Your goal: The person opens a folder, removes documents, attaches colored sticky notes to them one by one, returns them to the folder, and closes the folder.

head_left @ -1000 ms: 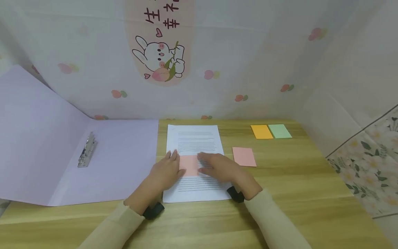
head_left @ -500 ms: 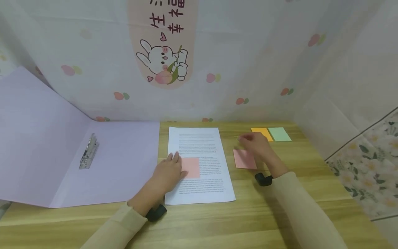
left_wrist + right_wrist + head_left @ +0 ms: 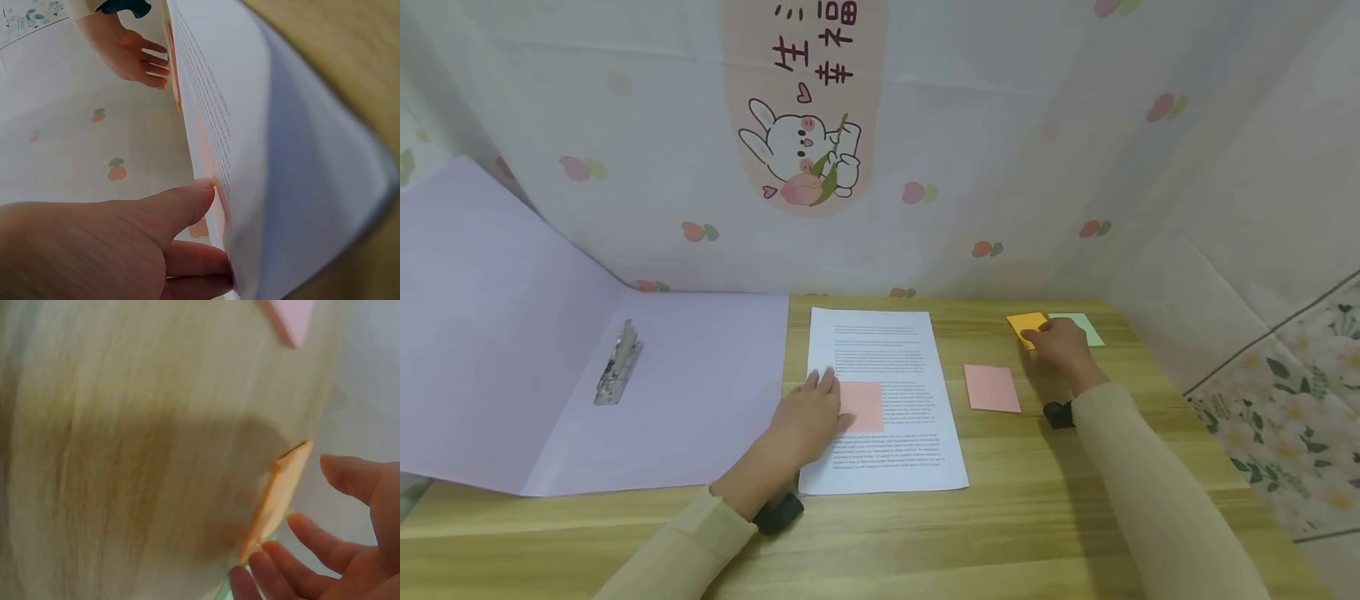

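Note:
A printed sheaf of paper (image 3: 895, 457) lies on the wooden table in the head view, with a single pink sticky note (image 3: 863, 407) on its text. My left hand (image 3: 807, 418) rests on the paper's left side, fingers extended, thumb at the note's left edge. The left wrist view shows the page corners fanned apart near that hand. To the right, my right hand (image 3: 1063, 347) reaches over an orange sticky note pad (image 3: 1024, 323), partly covering it. In the right wrist view its fingertips touch or nearly touch the orange pad (image 3: 280, 499), while the thumb stands apart.
Behind the right hand lies a green sticky note pad (image 3: 1092, 330), partly hidden. A pink sticky note pad (image 3: 992, 389) is right of the paper. An opened lilac folder (image 3: 715, 383) with a metal clip (image 3: 619, 367) spreads on the left. A patterned cloth (image 3: 1000, 167) hangs behind.
My right hand has left the pink note on the paper and moved right, past the pink pad, to the orange pad. The left hand has stayed on the paper.

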Available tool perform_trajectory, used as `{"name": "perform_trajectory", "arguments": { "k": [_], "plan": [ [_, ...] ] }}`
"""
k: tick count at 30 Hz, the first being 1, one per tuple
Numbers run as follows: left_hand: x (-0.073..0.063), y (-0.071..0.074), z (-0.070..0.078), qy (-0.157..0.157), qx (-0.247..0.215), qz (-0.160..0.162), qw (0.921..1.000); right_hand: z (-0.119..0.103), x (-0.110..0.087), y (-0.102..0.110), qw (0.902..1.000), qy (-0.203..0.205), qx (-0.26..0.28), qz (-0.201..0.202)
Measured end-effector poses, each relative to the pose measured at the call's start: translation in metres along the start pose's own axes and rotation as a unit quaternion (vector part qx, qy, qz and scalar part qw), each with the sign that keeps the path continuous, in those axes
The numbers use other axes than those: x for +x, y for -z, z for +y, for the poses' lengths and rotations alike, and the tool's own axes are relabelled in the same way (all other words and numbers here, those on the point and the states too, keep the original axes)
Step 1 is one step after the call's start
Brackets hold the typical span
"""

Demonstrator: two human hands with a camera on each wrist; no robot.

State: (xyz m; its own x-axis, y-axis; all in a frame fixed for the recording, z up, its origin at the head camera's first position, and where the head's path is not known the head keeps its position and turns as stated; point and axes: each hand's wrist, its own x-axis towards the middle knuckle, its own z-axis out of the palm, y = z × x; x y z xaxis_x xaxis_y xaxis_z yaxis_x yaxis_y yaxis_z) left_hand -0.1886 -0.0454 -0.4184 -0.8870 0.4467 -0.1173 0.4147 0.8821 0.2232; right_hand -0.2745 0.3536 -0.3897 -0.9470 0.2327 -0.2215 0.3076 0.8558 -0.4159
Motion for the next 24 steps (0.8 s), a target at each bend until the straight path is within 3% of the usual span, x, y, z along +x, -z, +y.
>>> {"name": "perform_trajectory", "arguments": {
  "k": [6,10,16,20,24],
  "plan": [
    [0.0011,0.0006,-0.0001,-0.002,-0.002,0.003,1.0000,0.0010,0.0054,-0.0013,0.9984,-0.017,-0.046,0.028],
    [0.0017,0.0000,-0.0009,-0.001,0.004,0.003,1.0000,-0.0005,0.0071,0.0007,0.9982,-0.027,-0.048,0.023],
    [0.0024,-0.0023,-0.0004,-0.001,0.009,0.002,1.0000,-0.0020,0.0048,0.0062,0.9979,-0.063,0.015,0.004],
    [0.0024,-0.0026,-0.0005,0.002,0.009,-0.001,1.0000,-0.0019,0.0062,0.0071,0.9927,-0.090,0.076,-0.027],
    [0.0029,-0.0035,-0.0015,0.004,0.007,0.000,1.0000,-0.0001,0.0101,0.0041,0.9905,-0.094,0.095,-0.034]
  ]
}}
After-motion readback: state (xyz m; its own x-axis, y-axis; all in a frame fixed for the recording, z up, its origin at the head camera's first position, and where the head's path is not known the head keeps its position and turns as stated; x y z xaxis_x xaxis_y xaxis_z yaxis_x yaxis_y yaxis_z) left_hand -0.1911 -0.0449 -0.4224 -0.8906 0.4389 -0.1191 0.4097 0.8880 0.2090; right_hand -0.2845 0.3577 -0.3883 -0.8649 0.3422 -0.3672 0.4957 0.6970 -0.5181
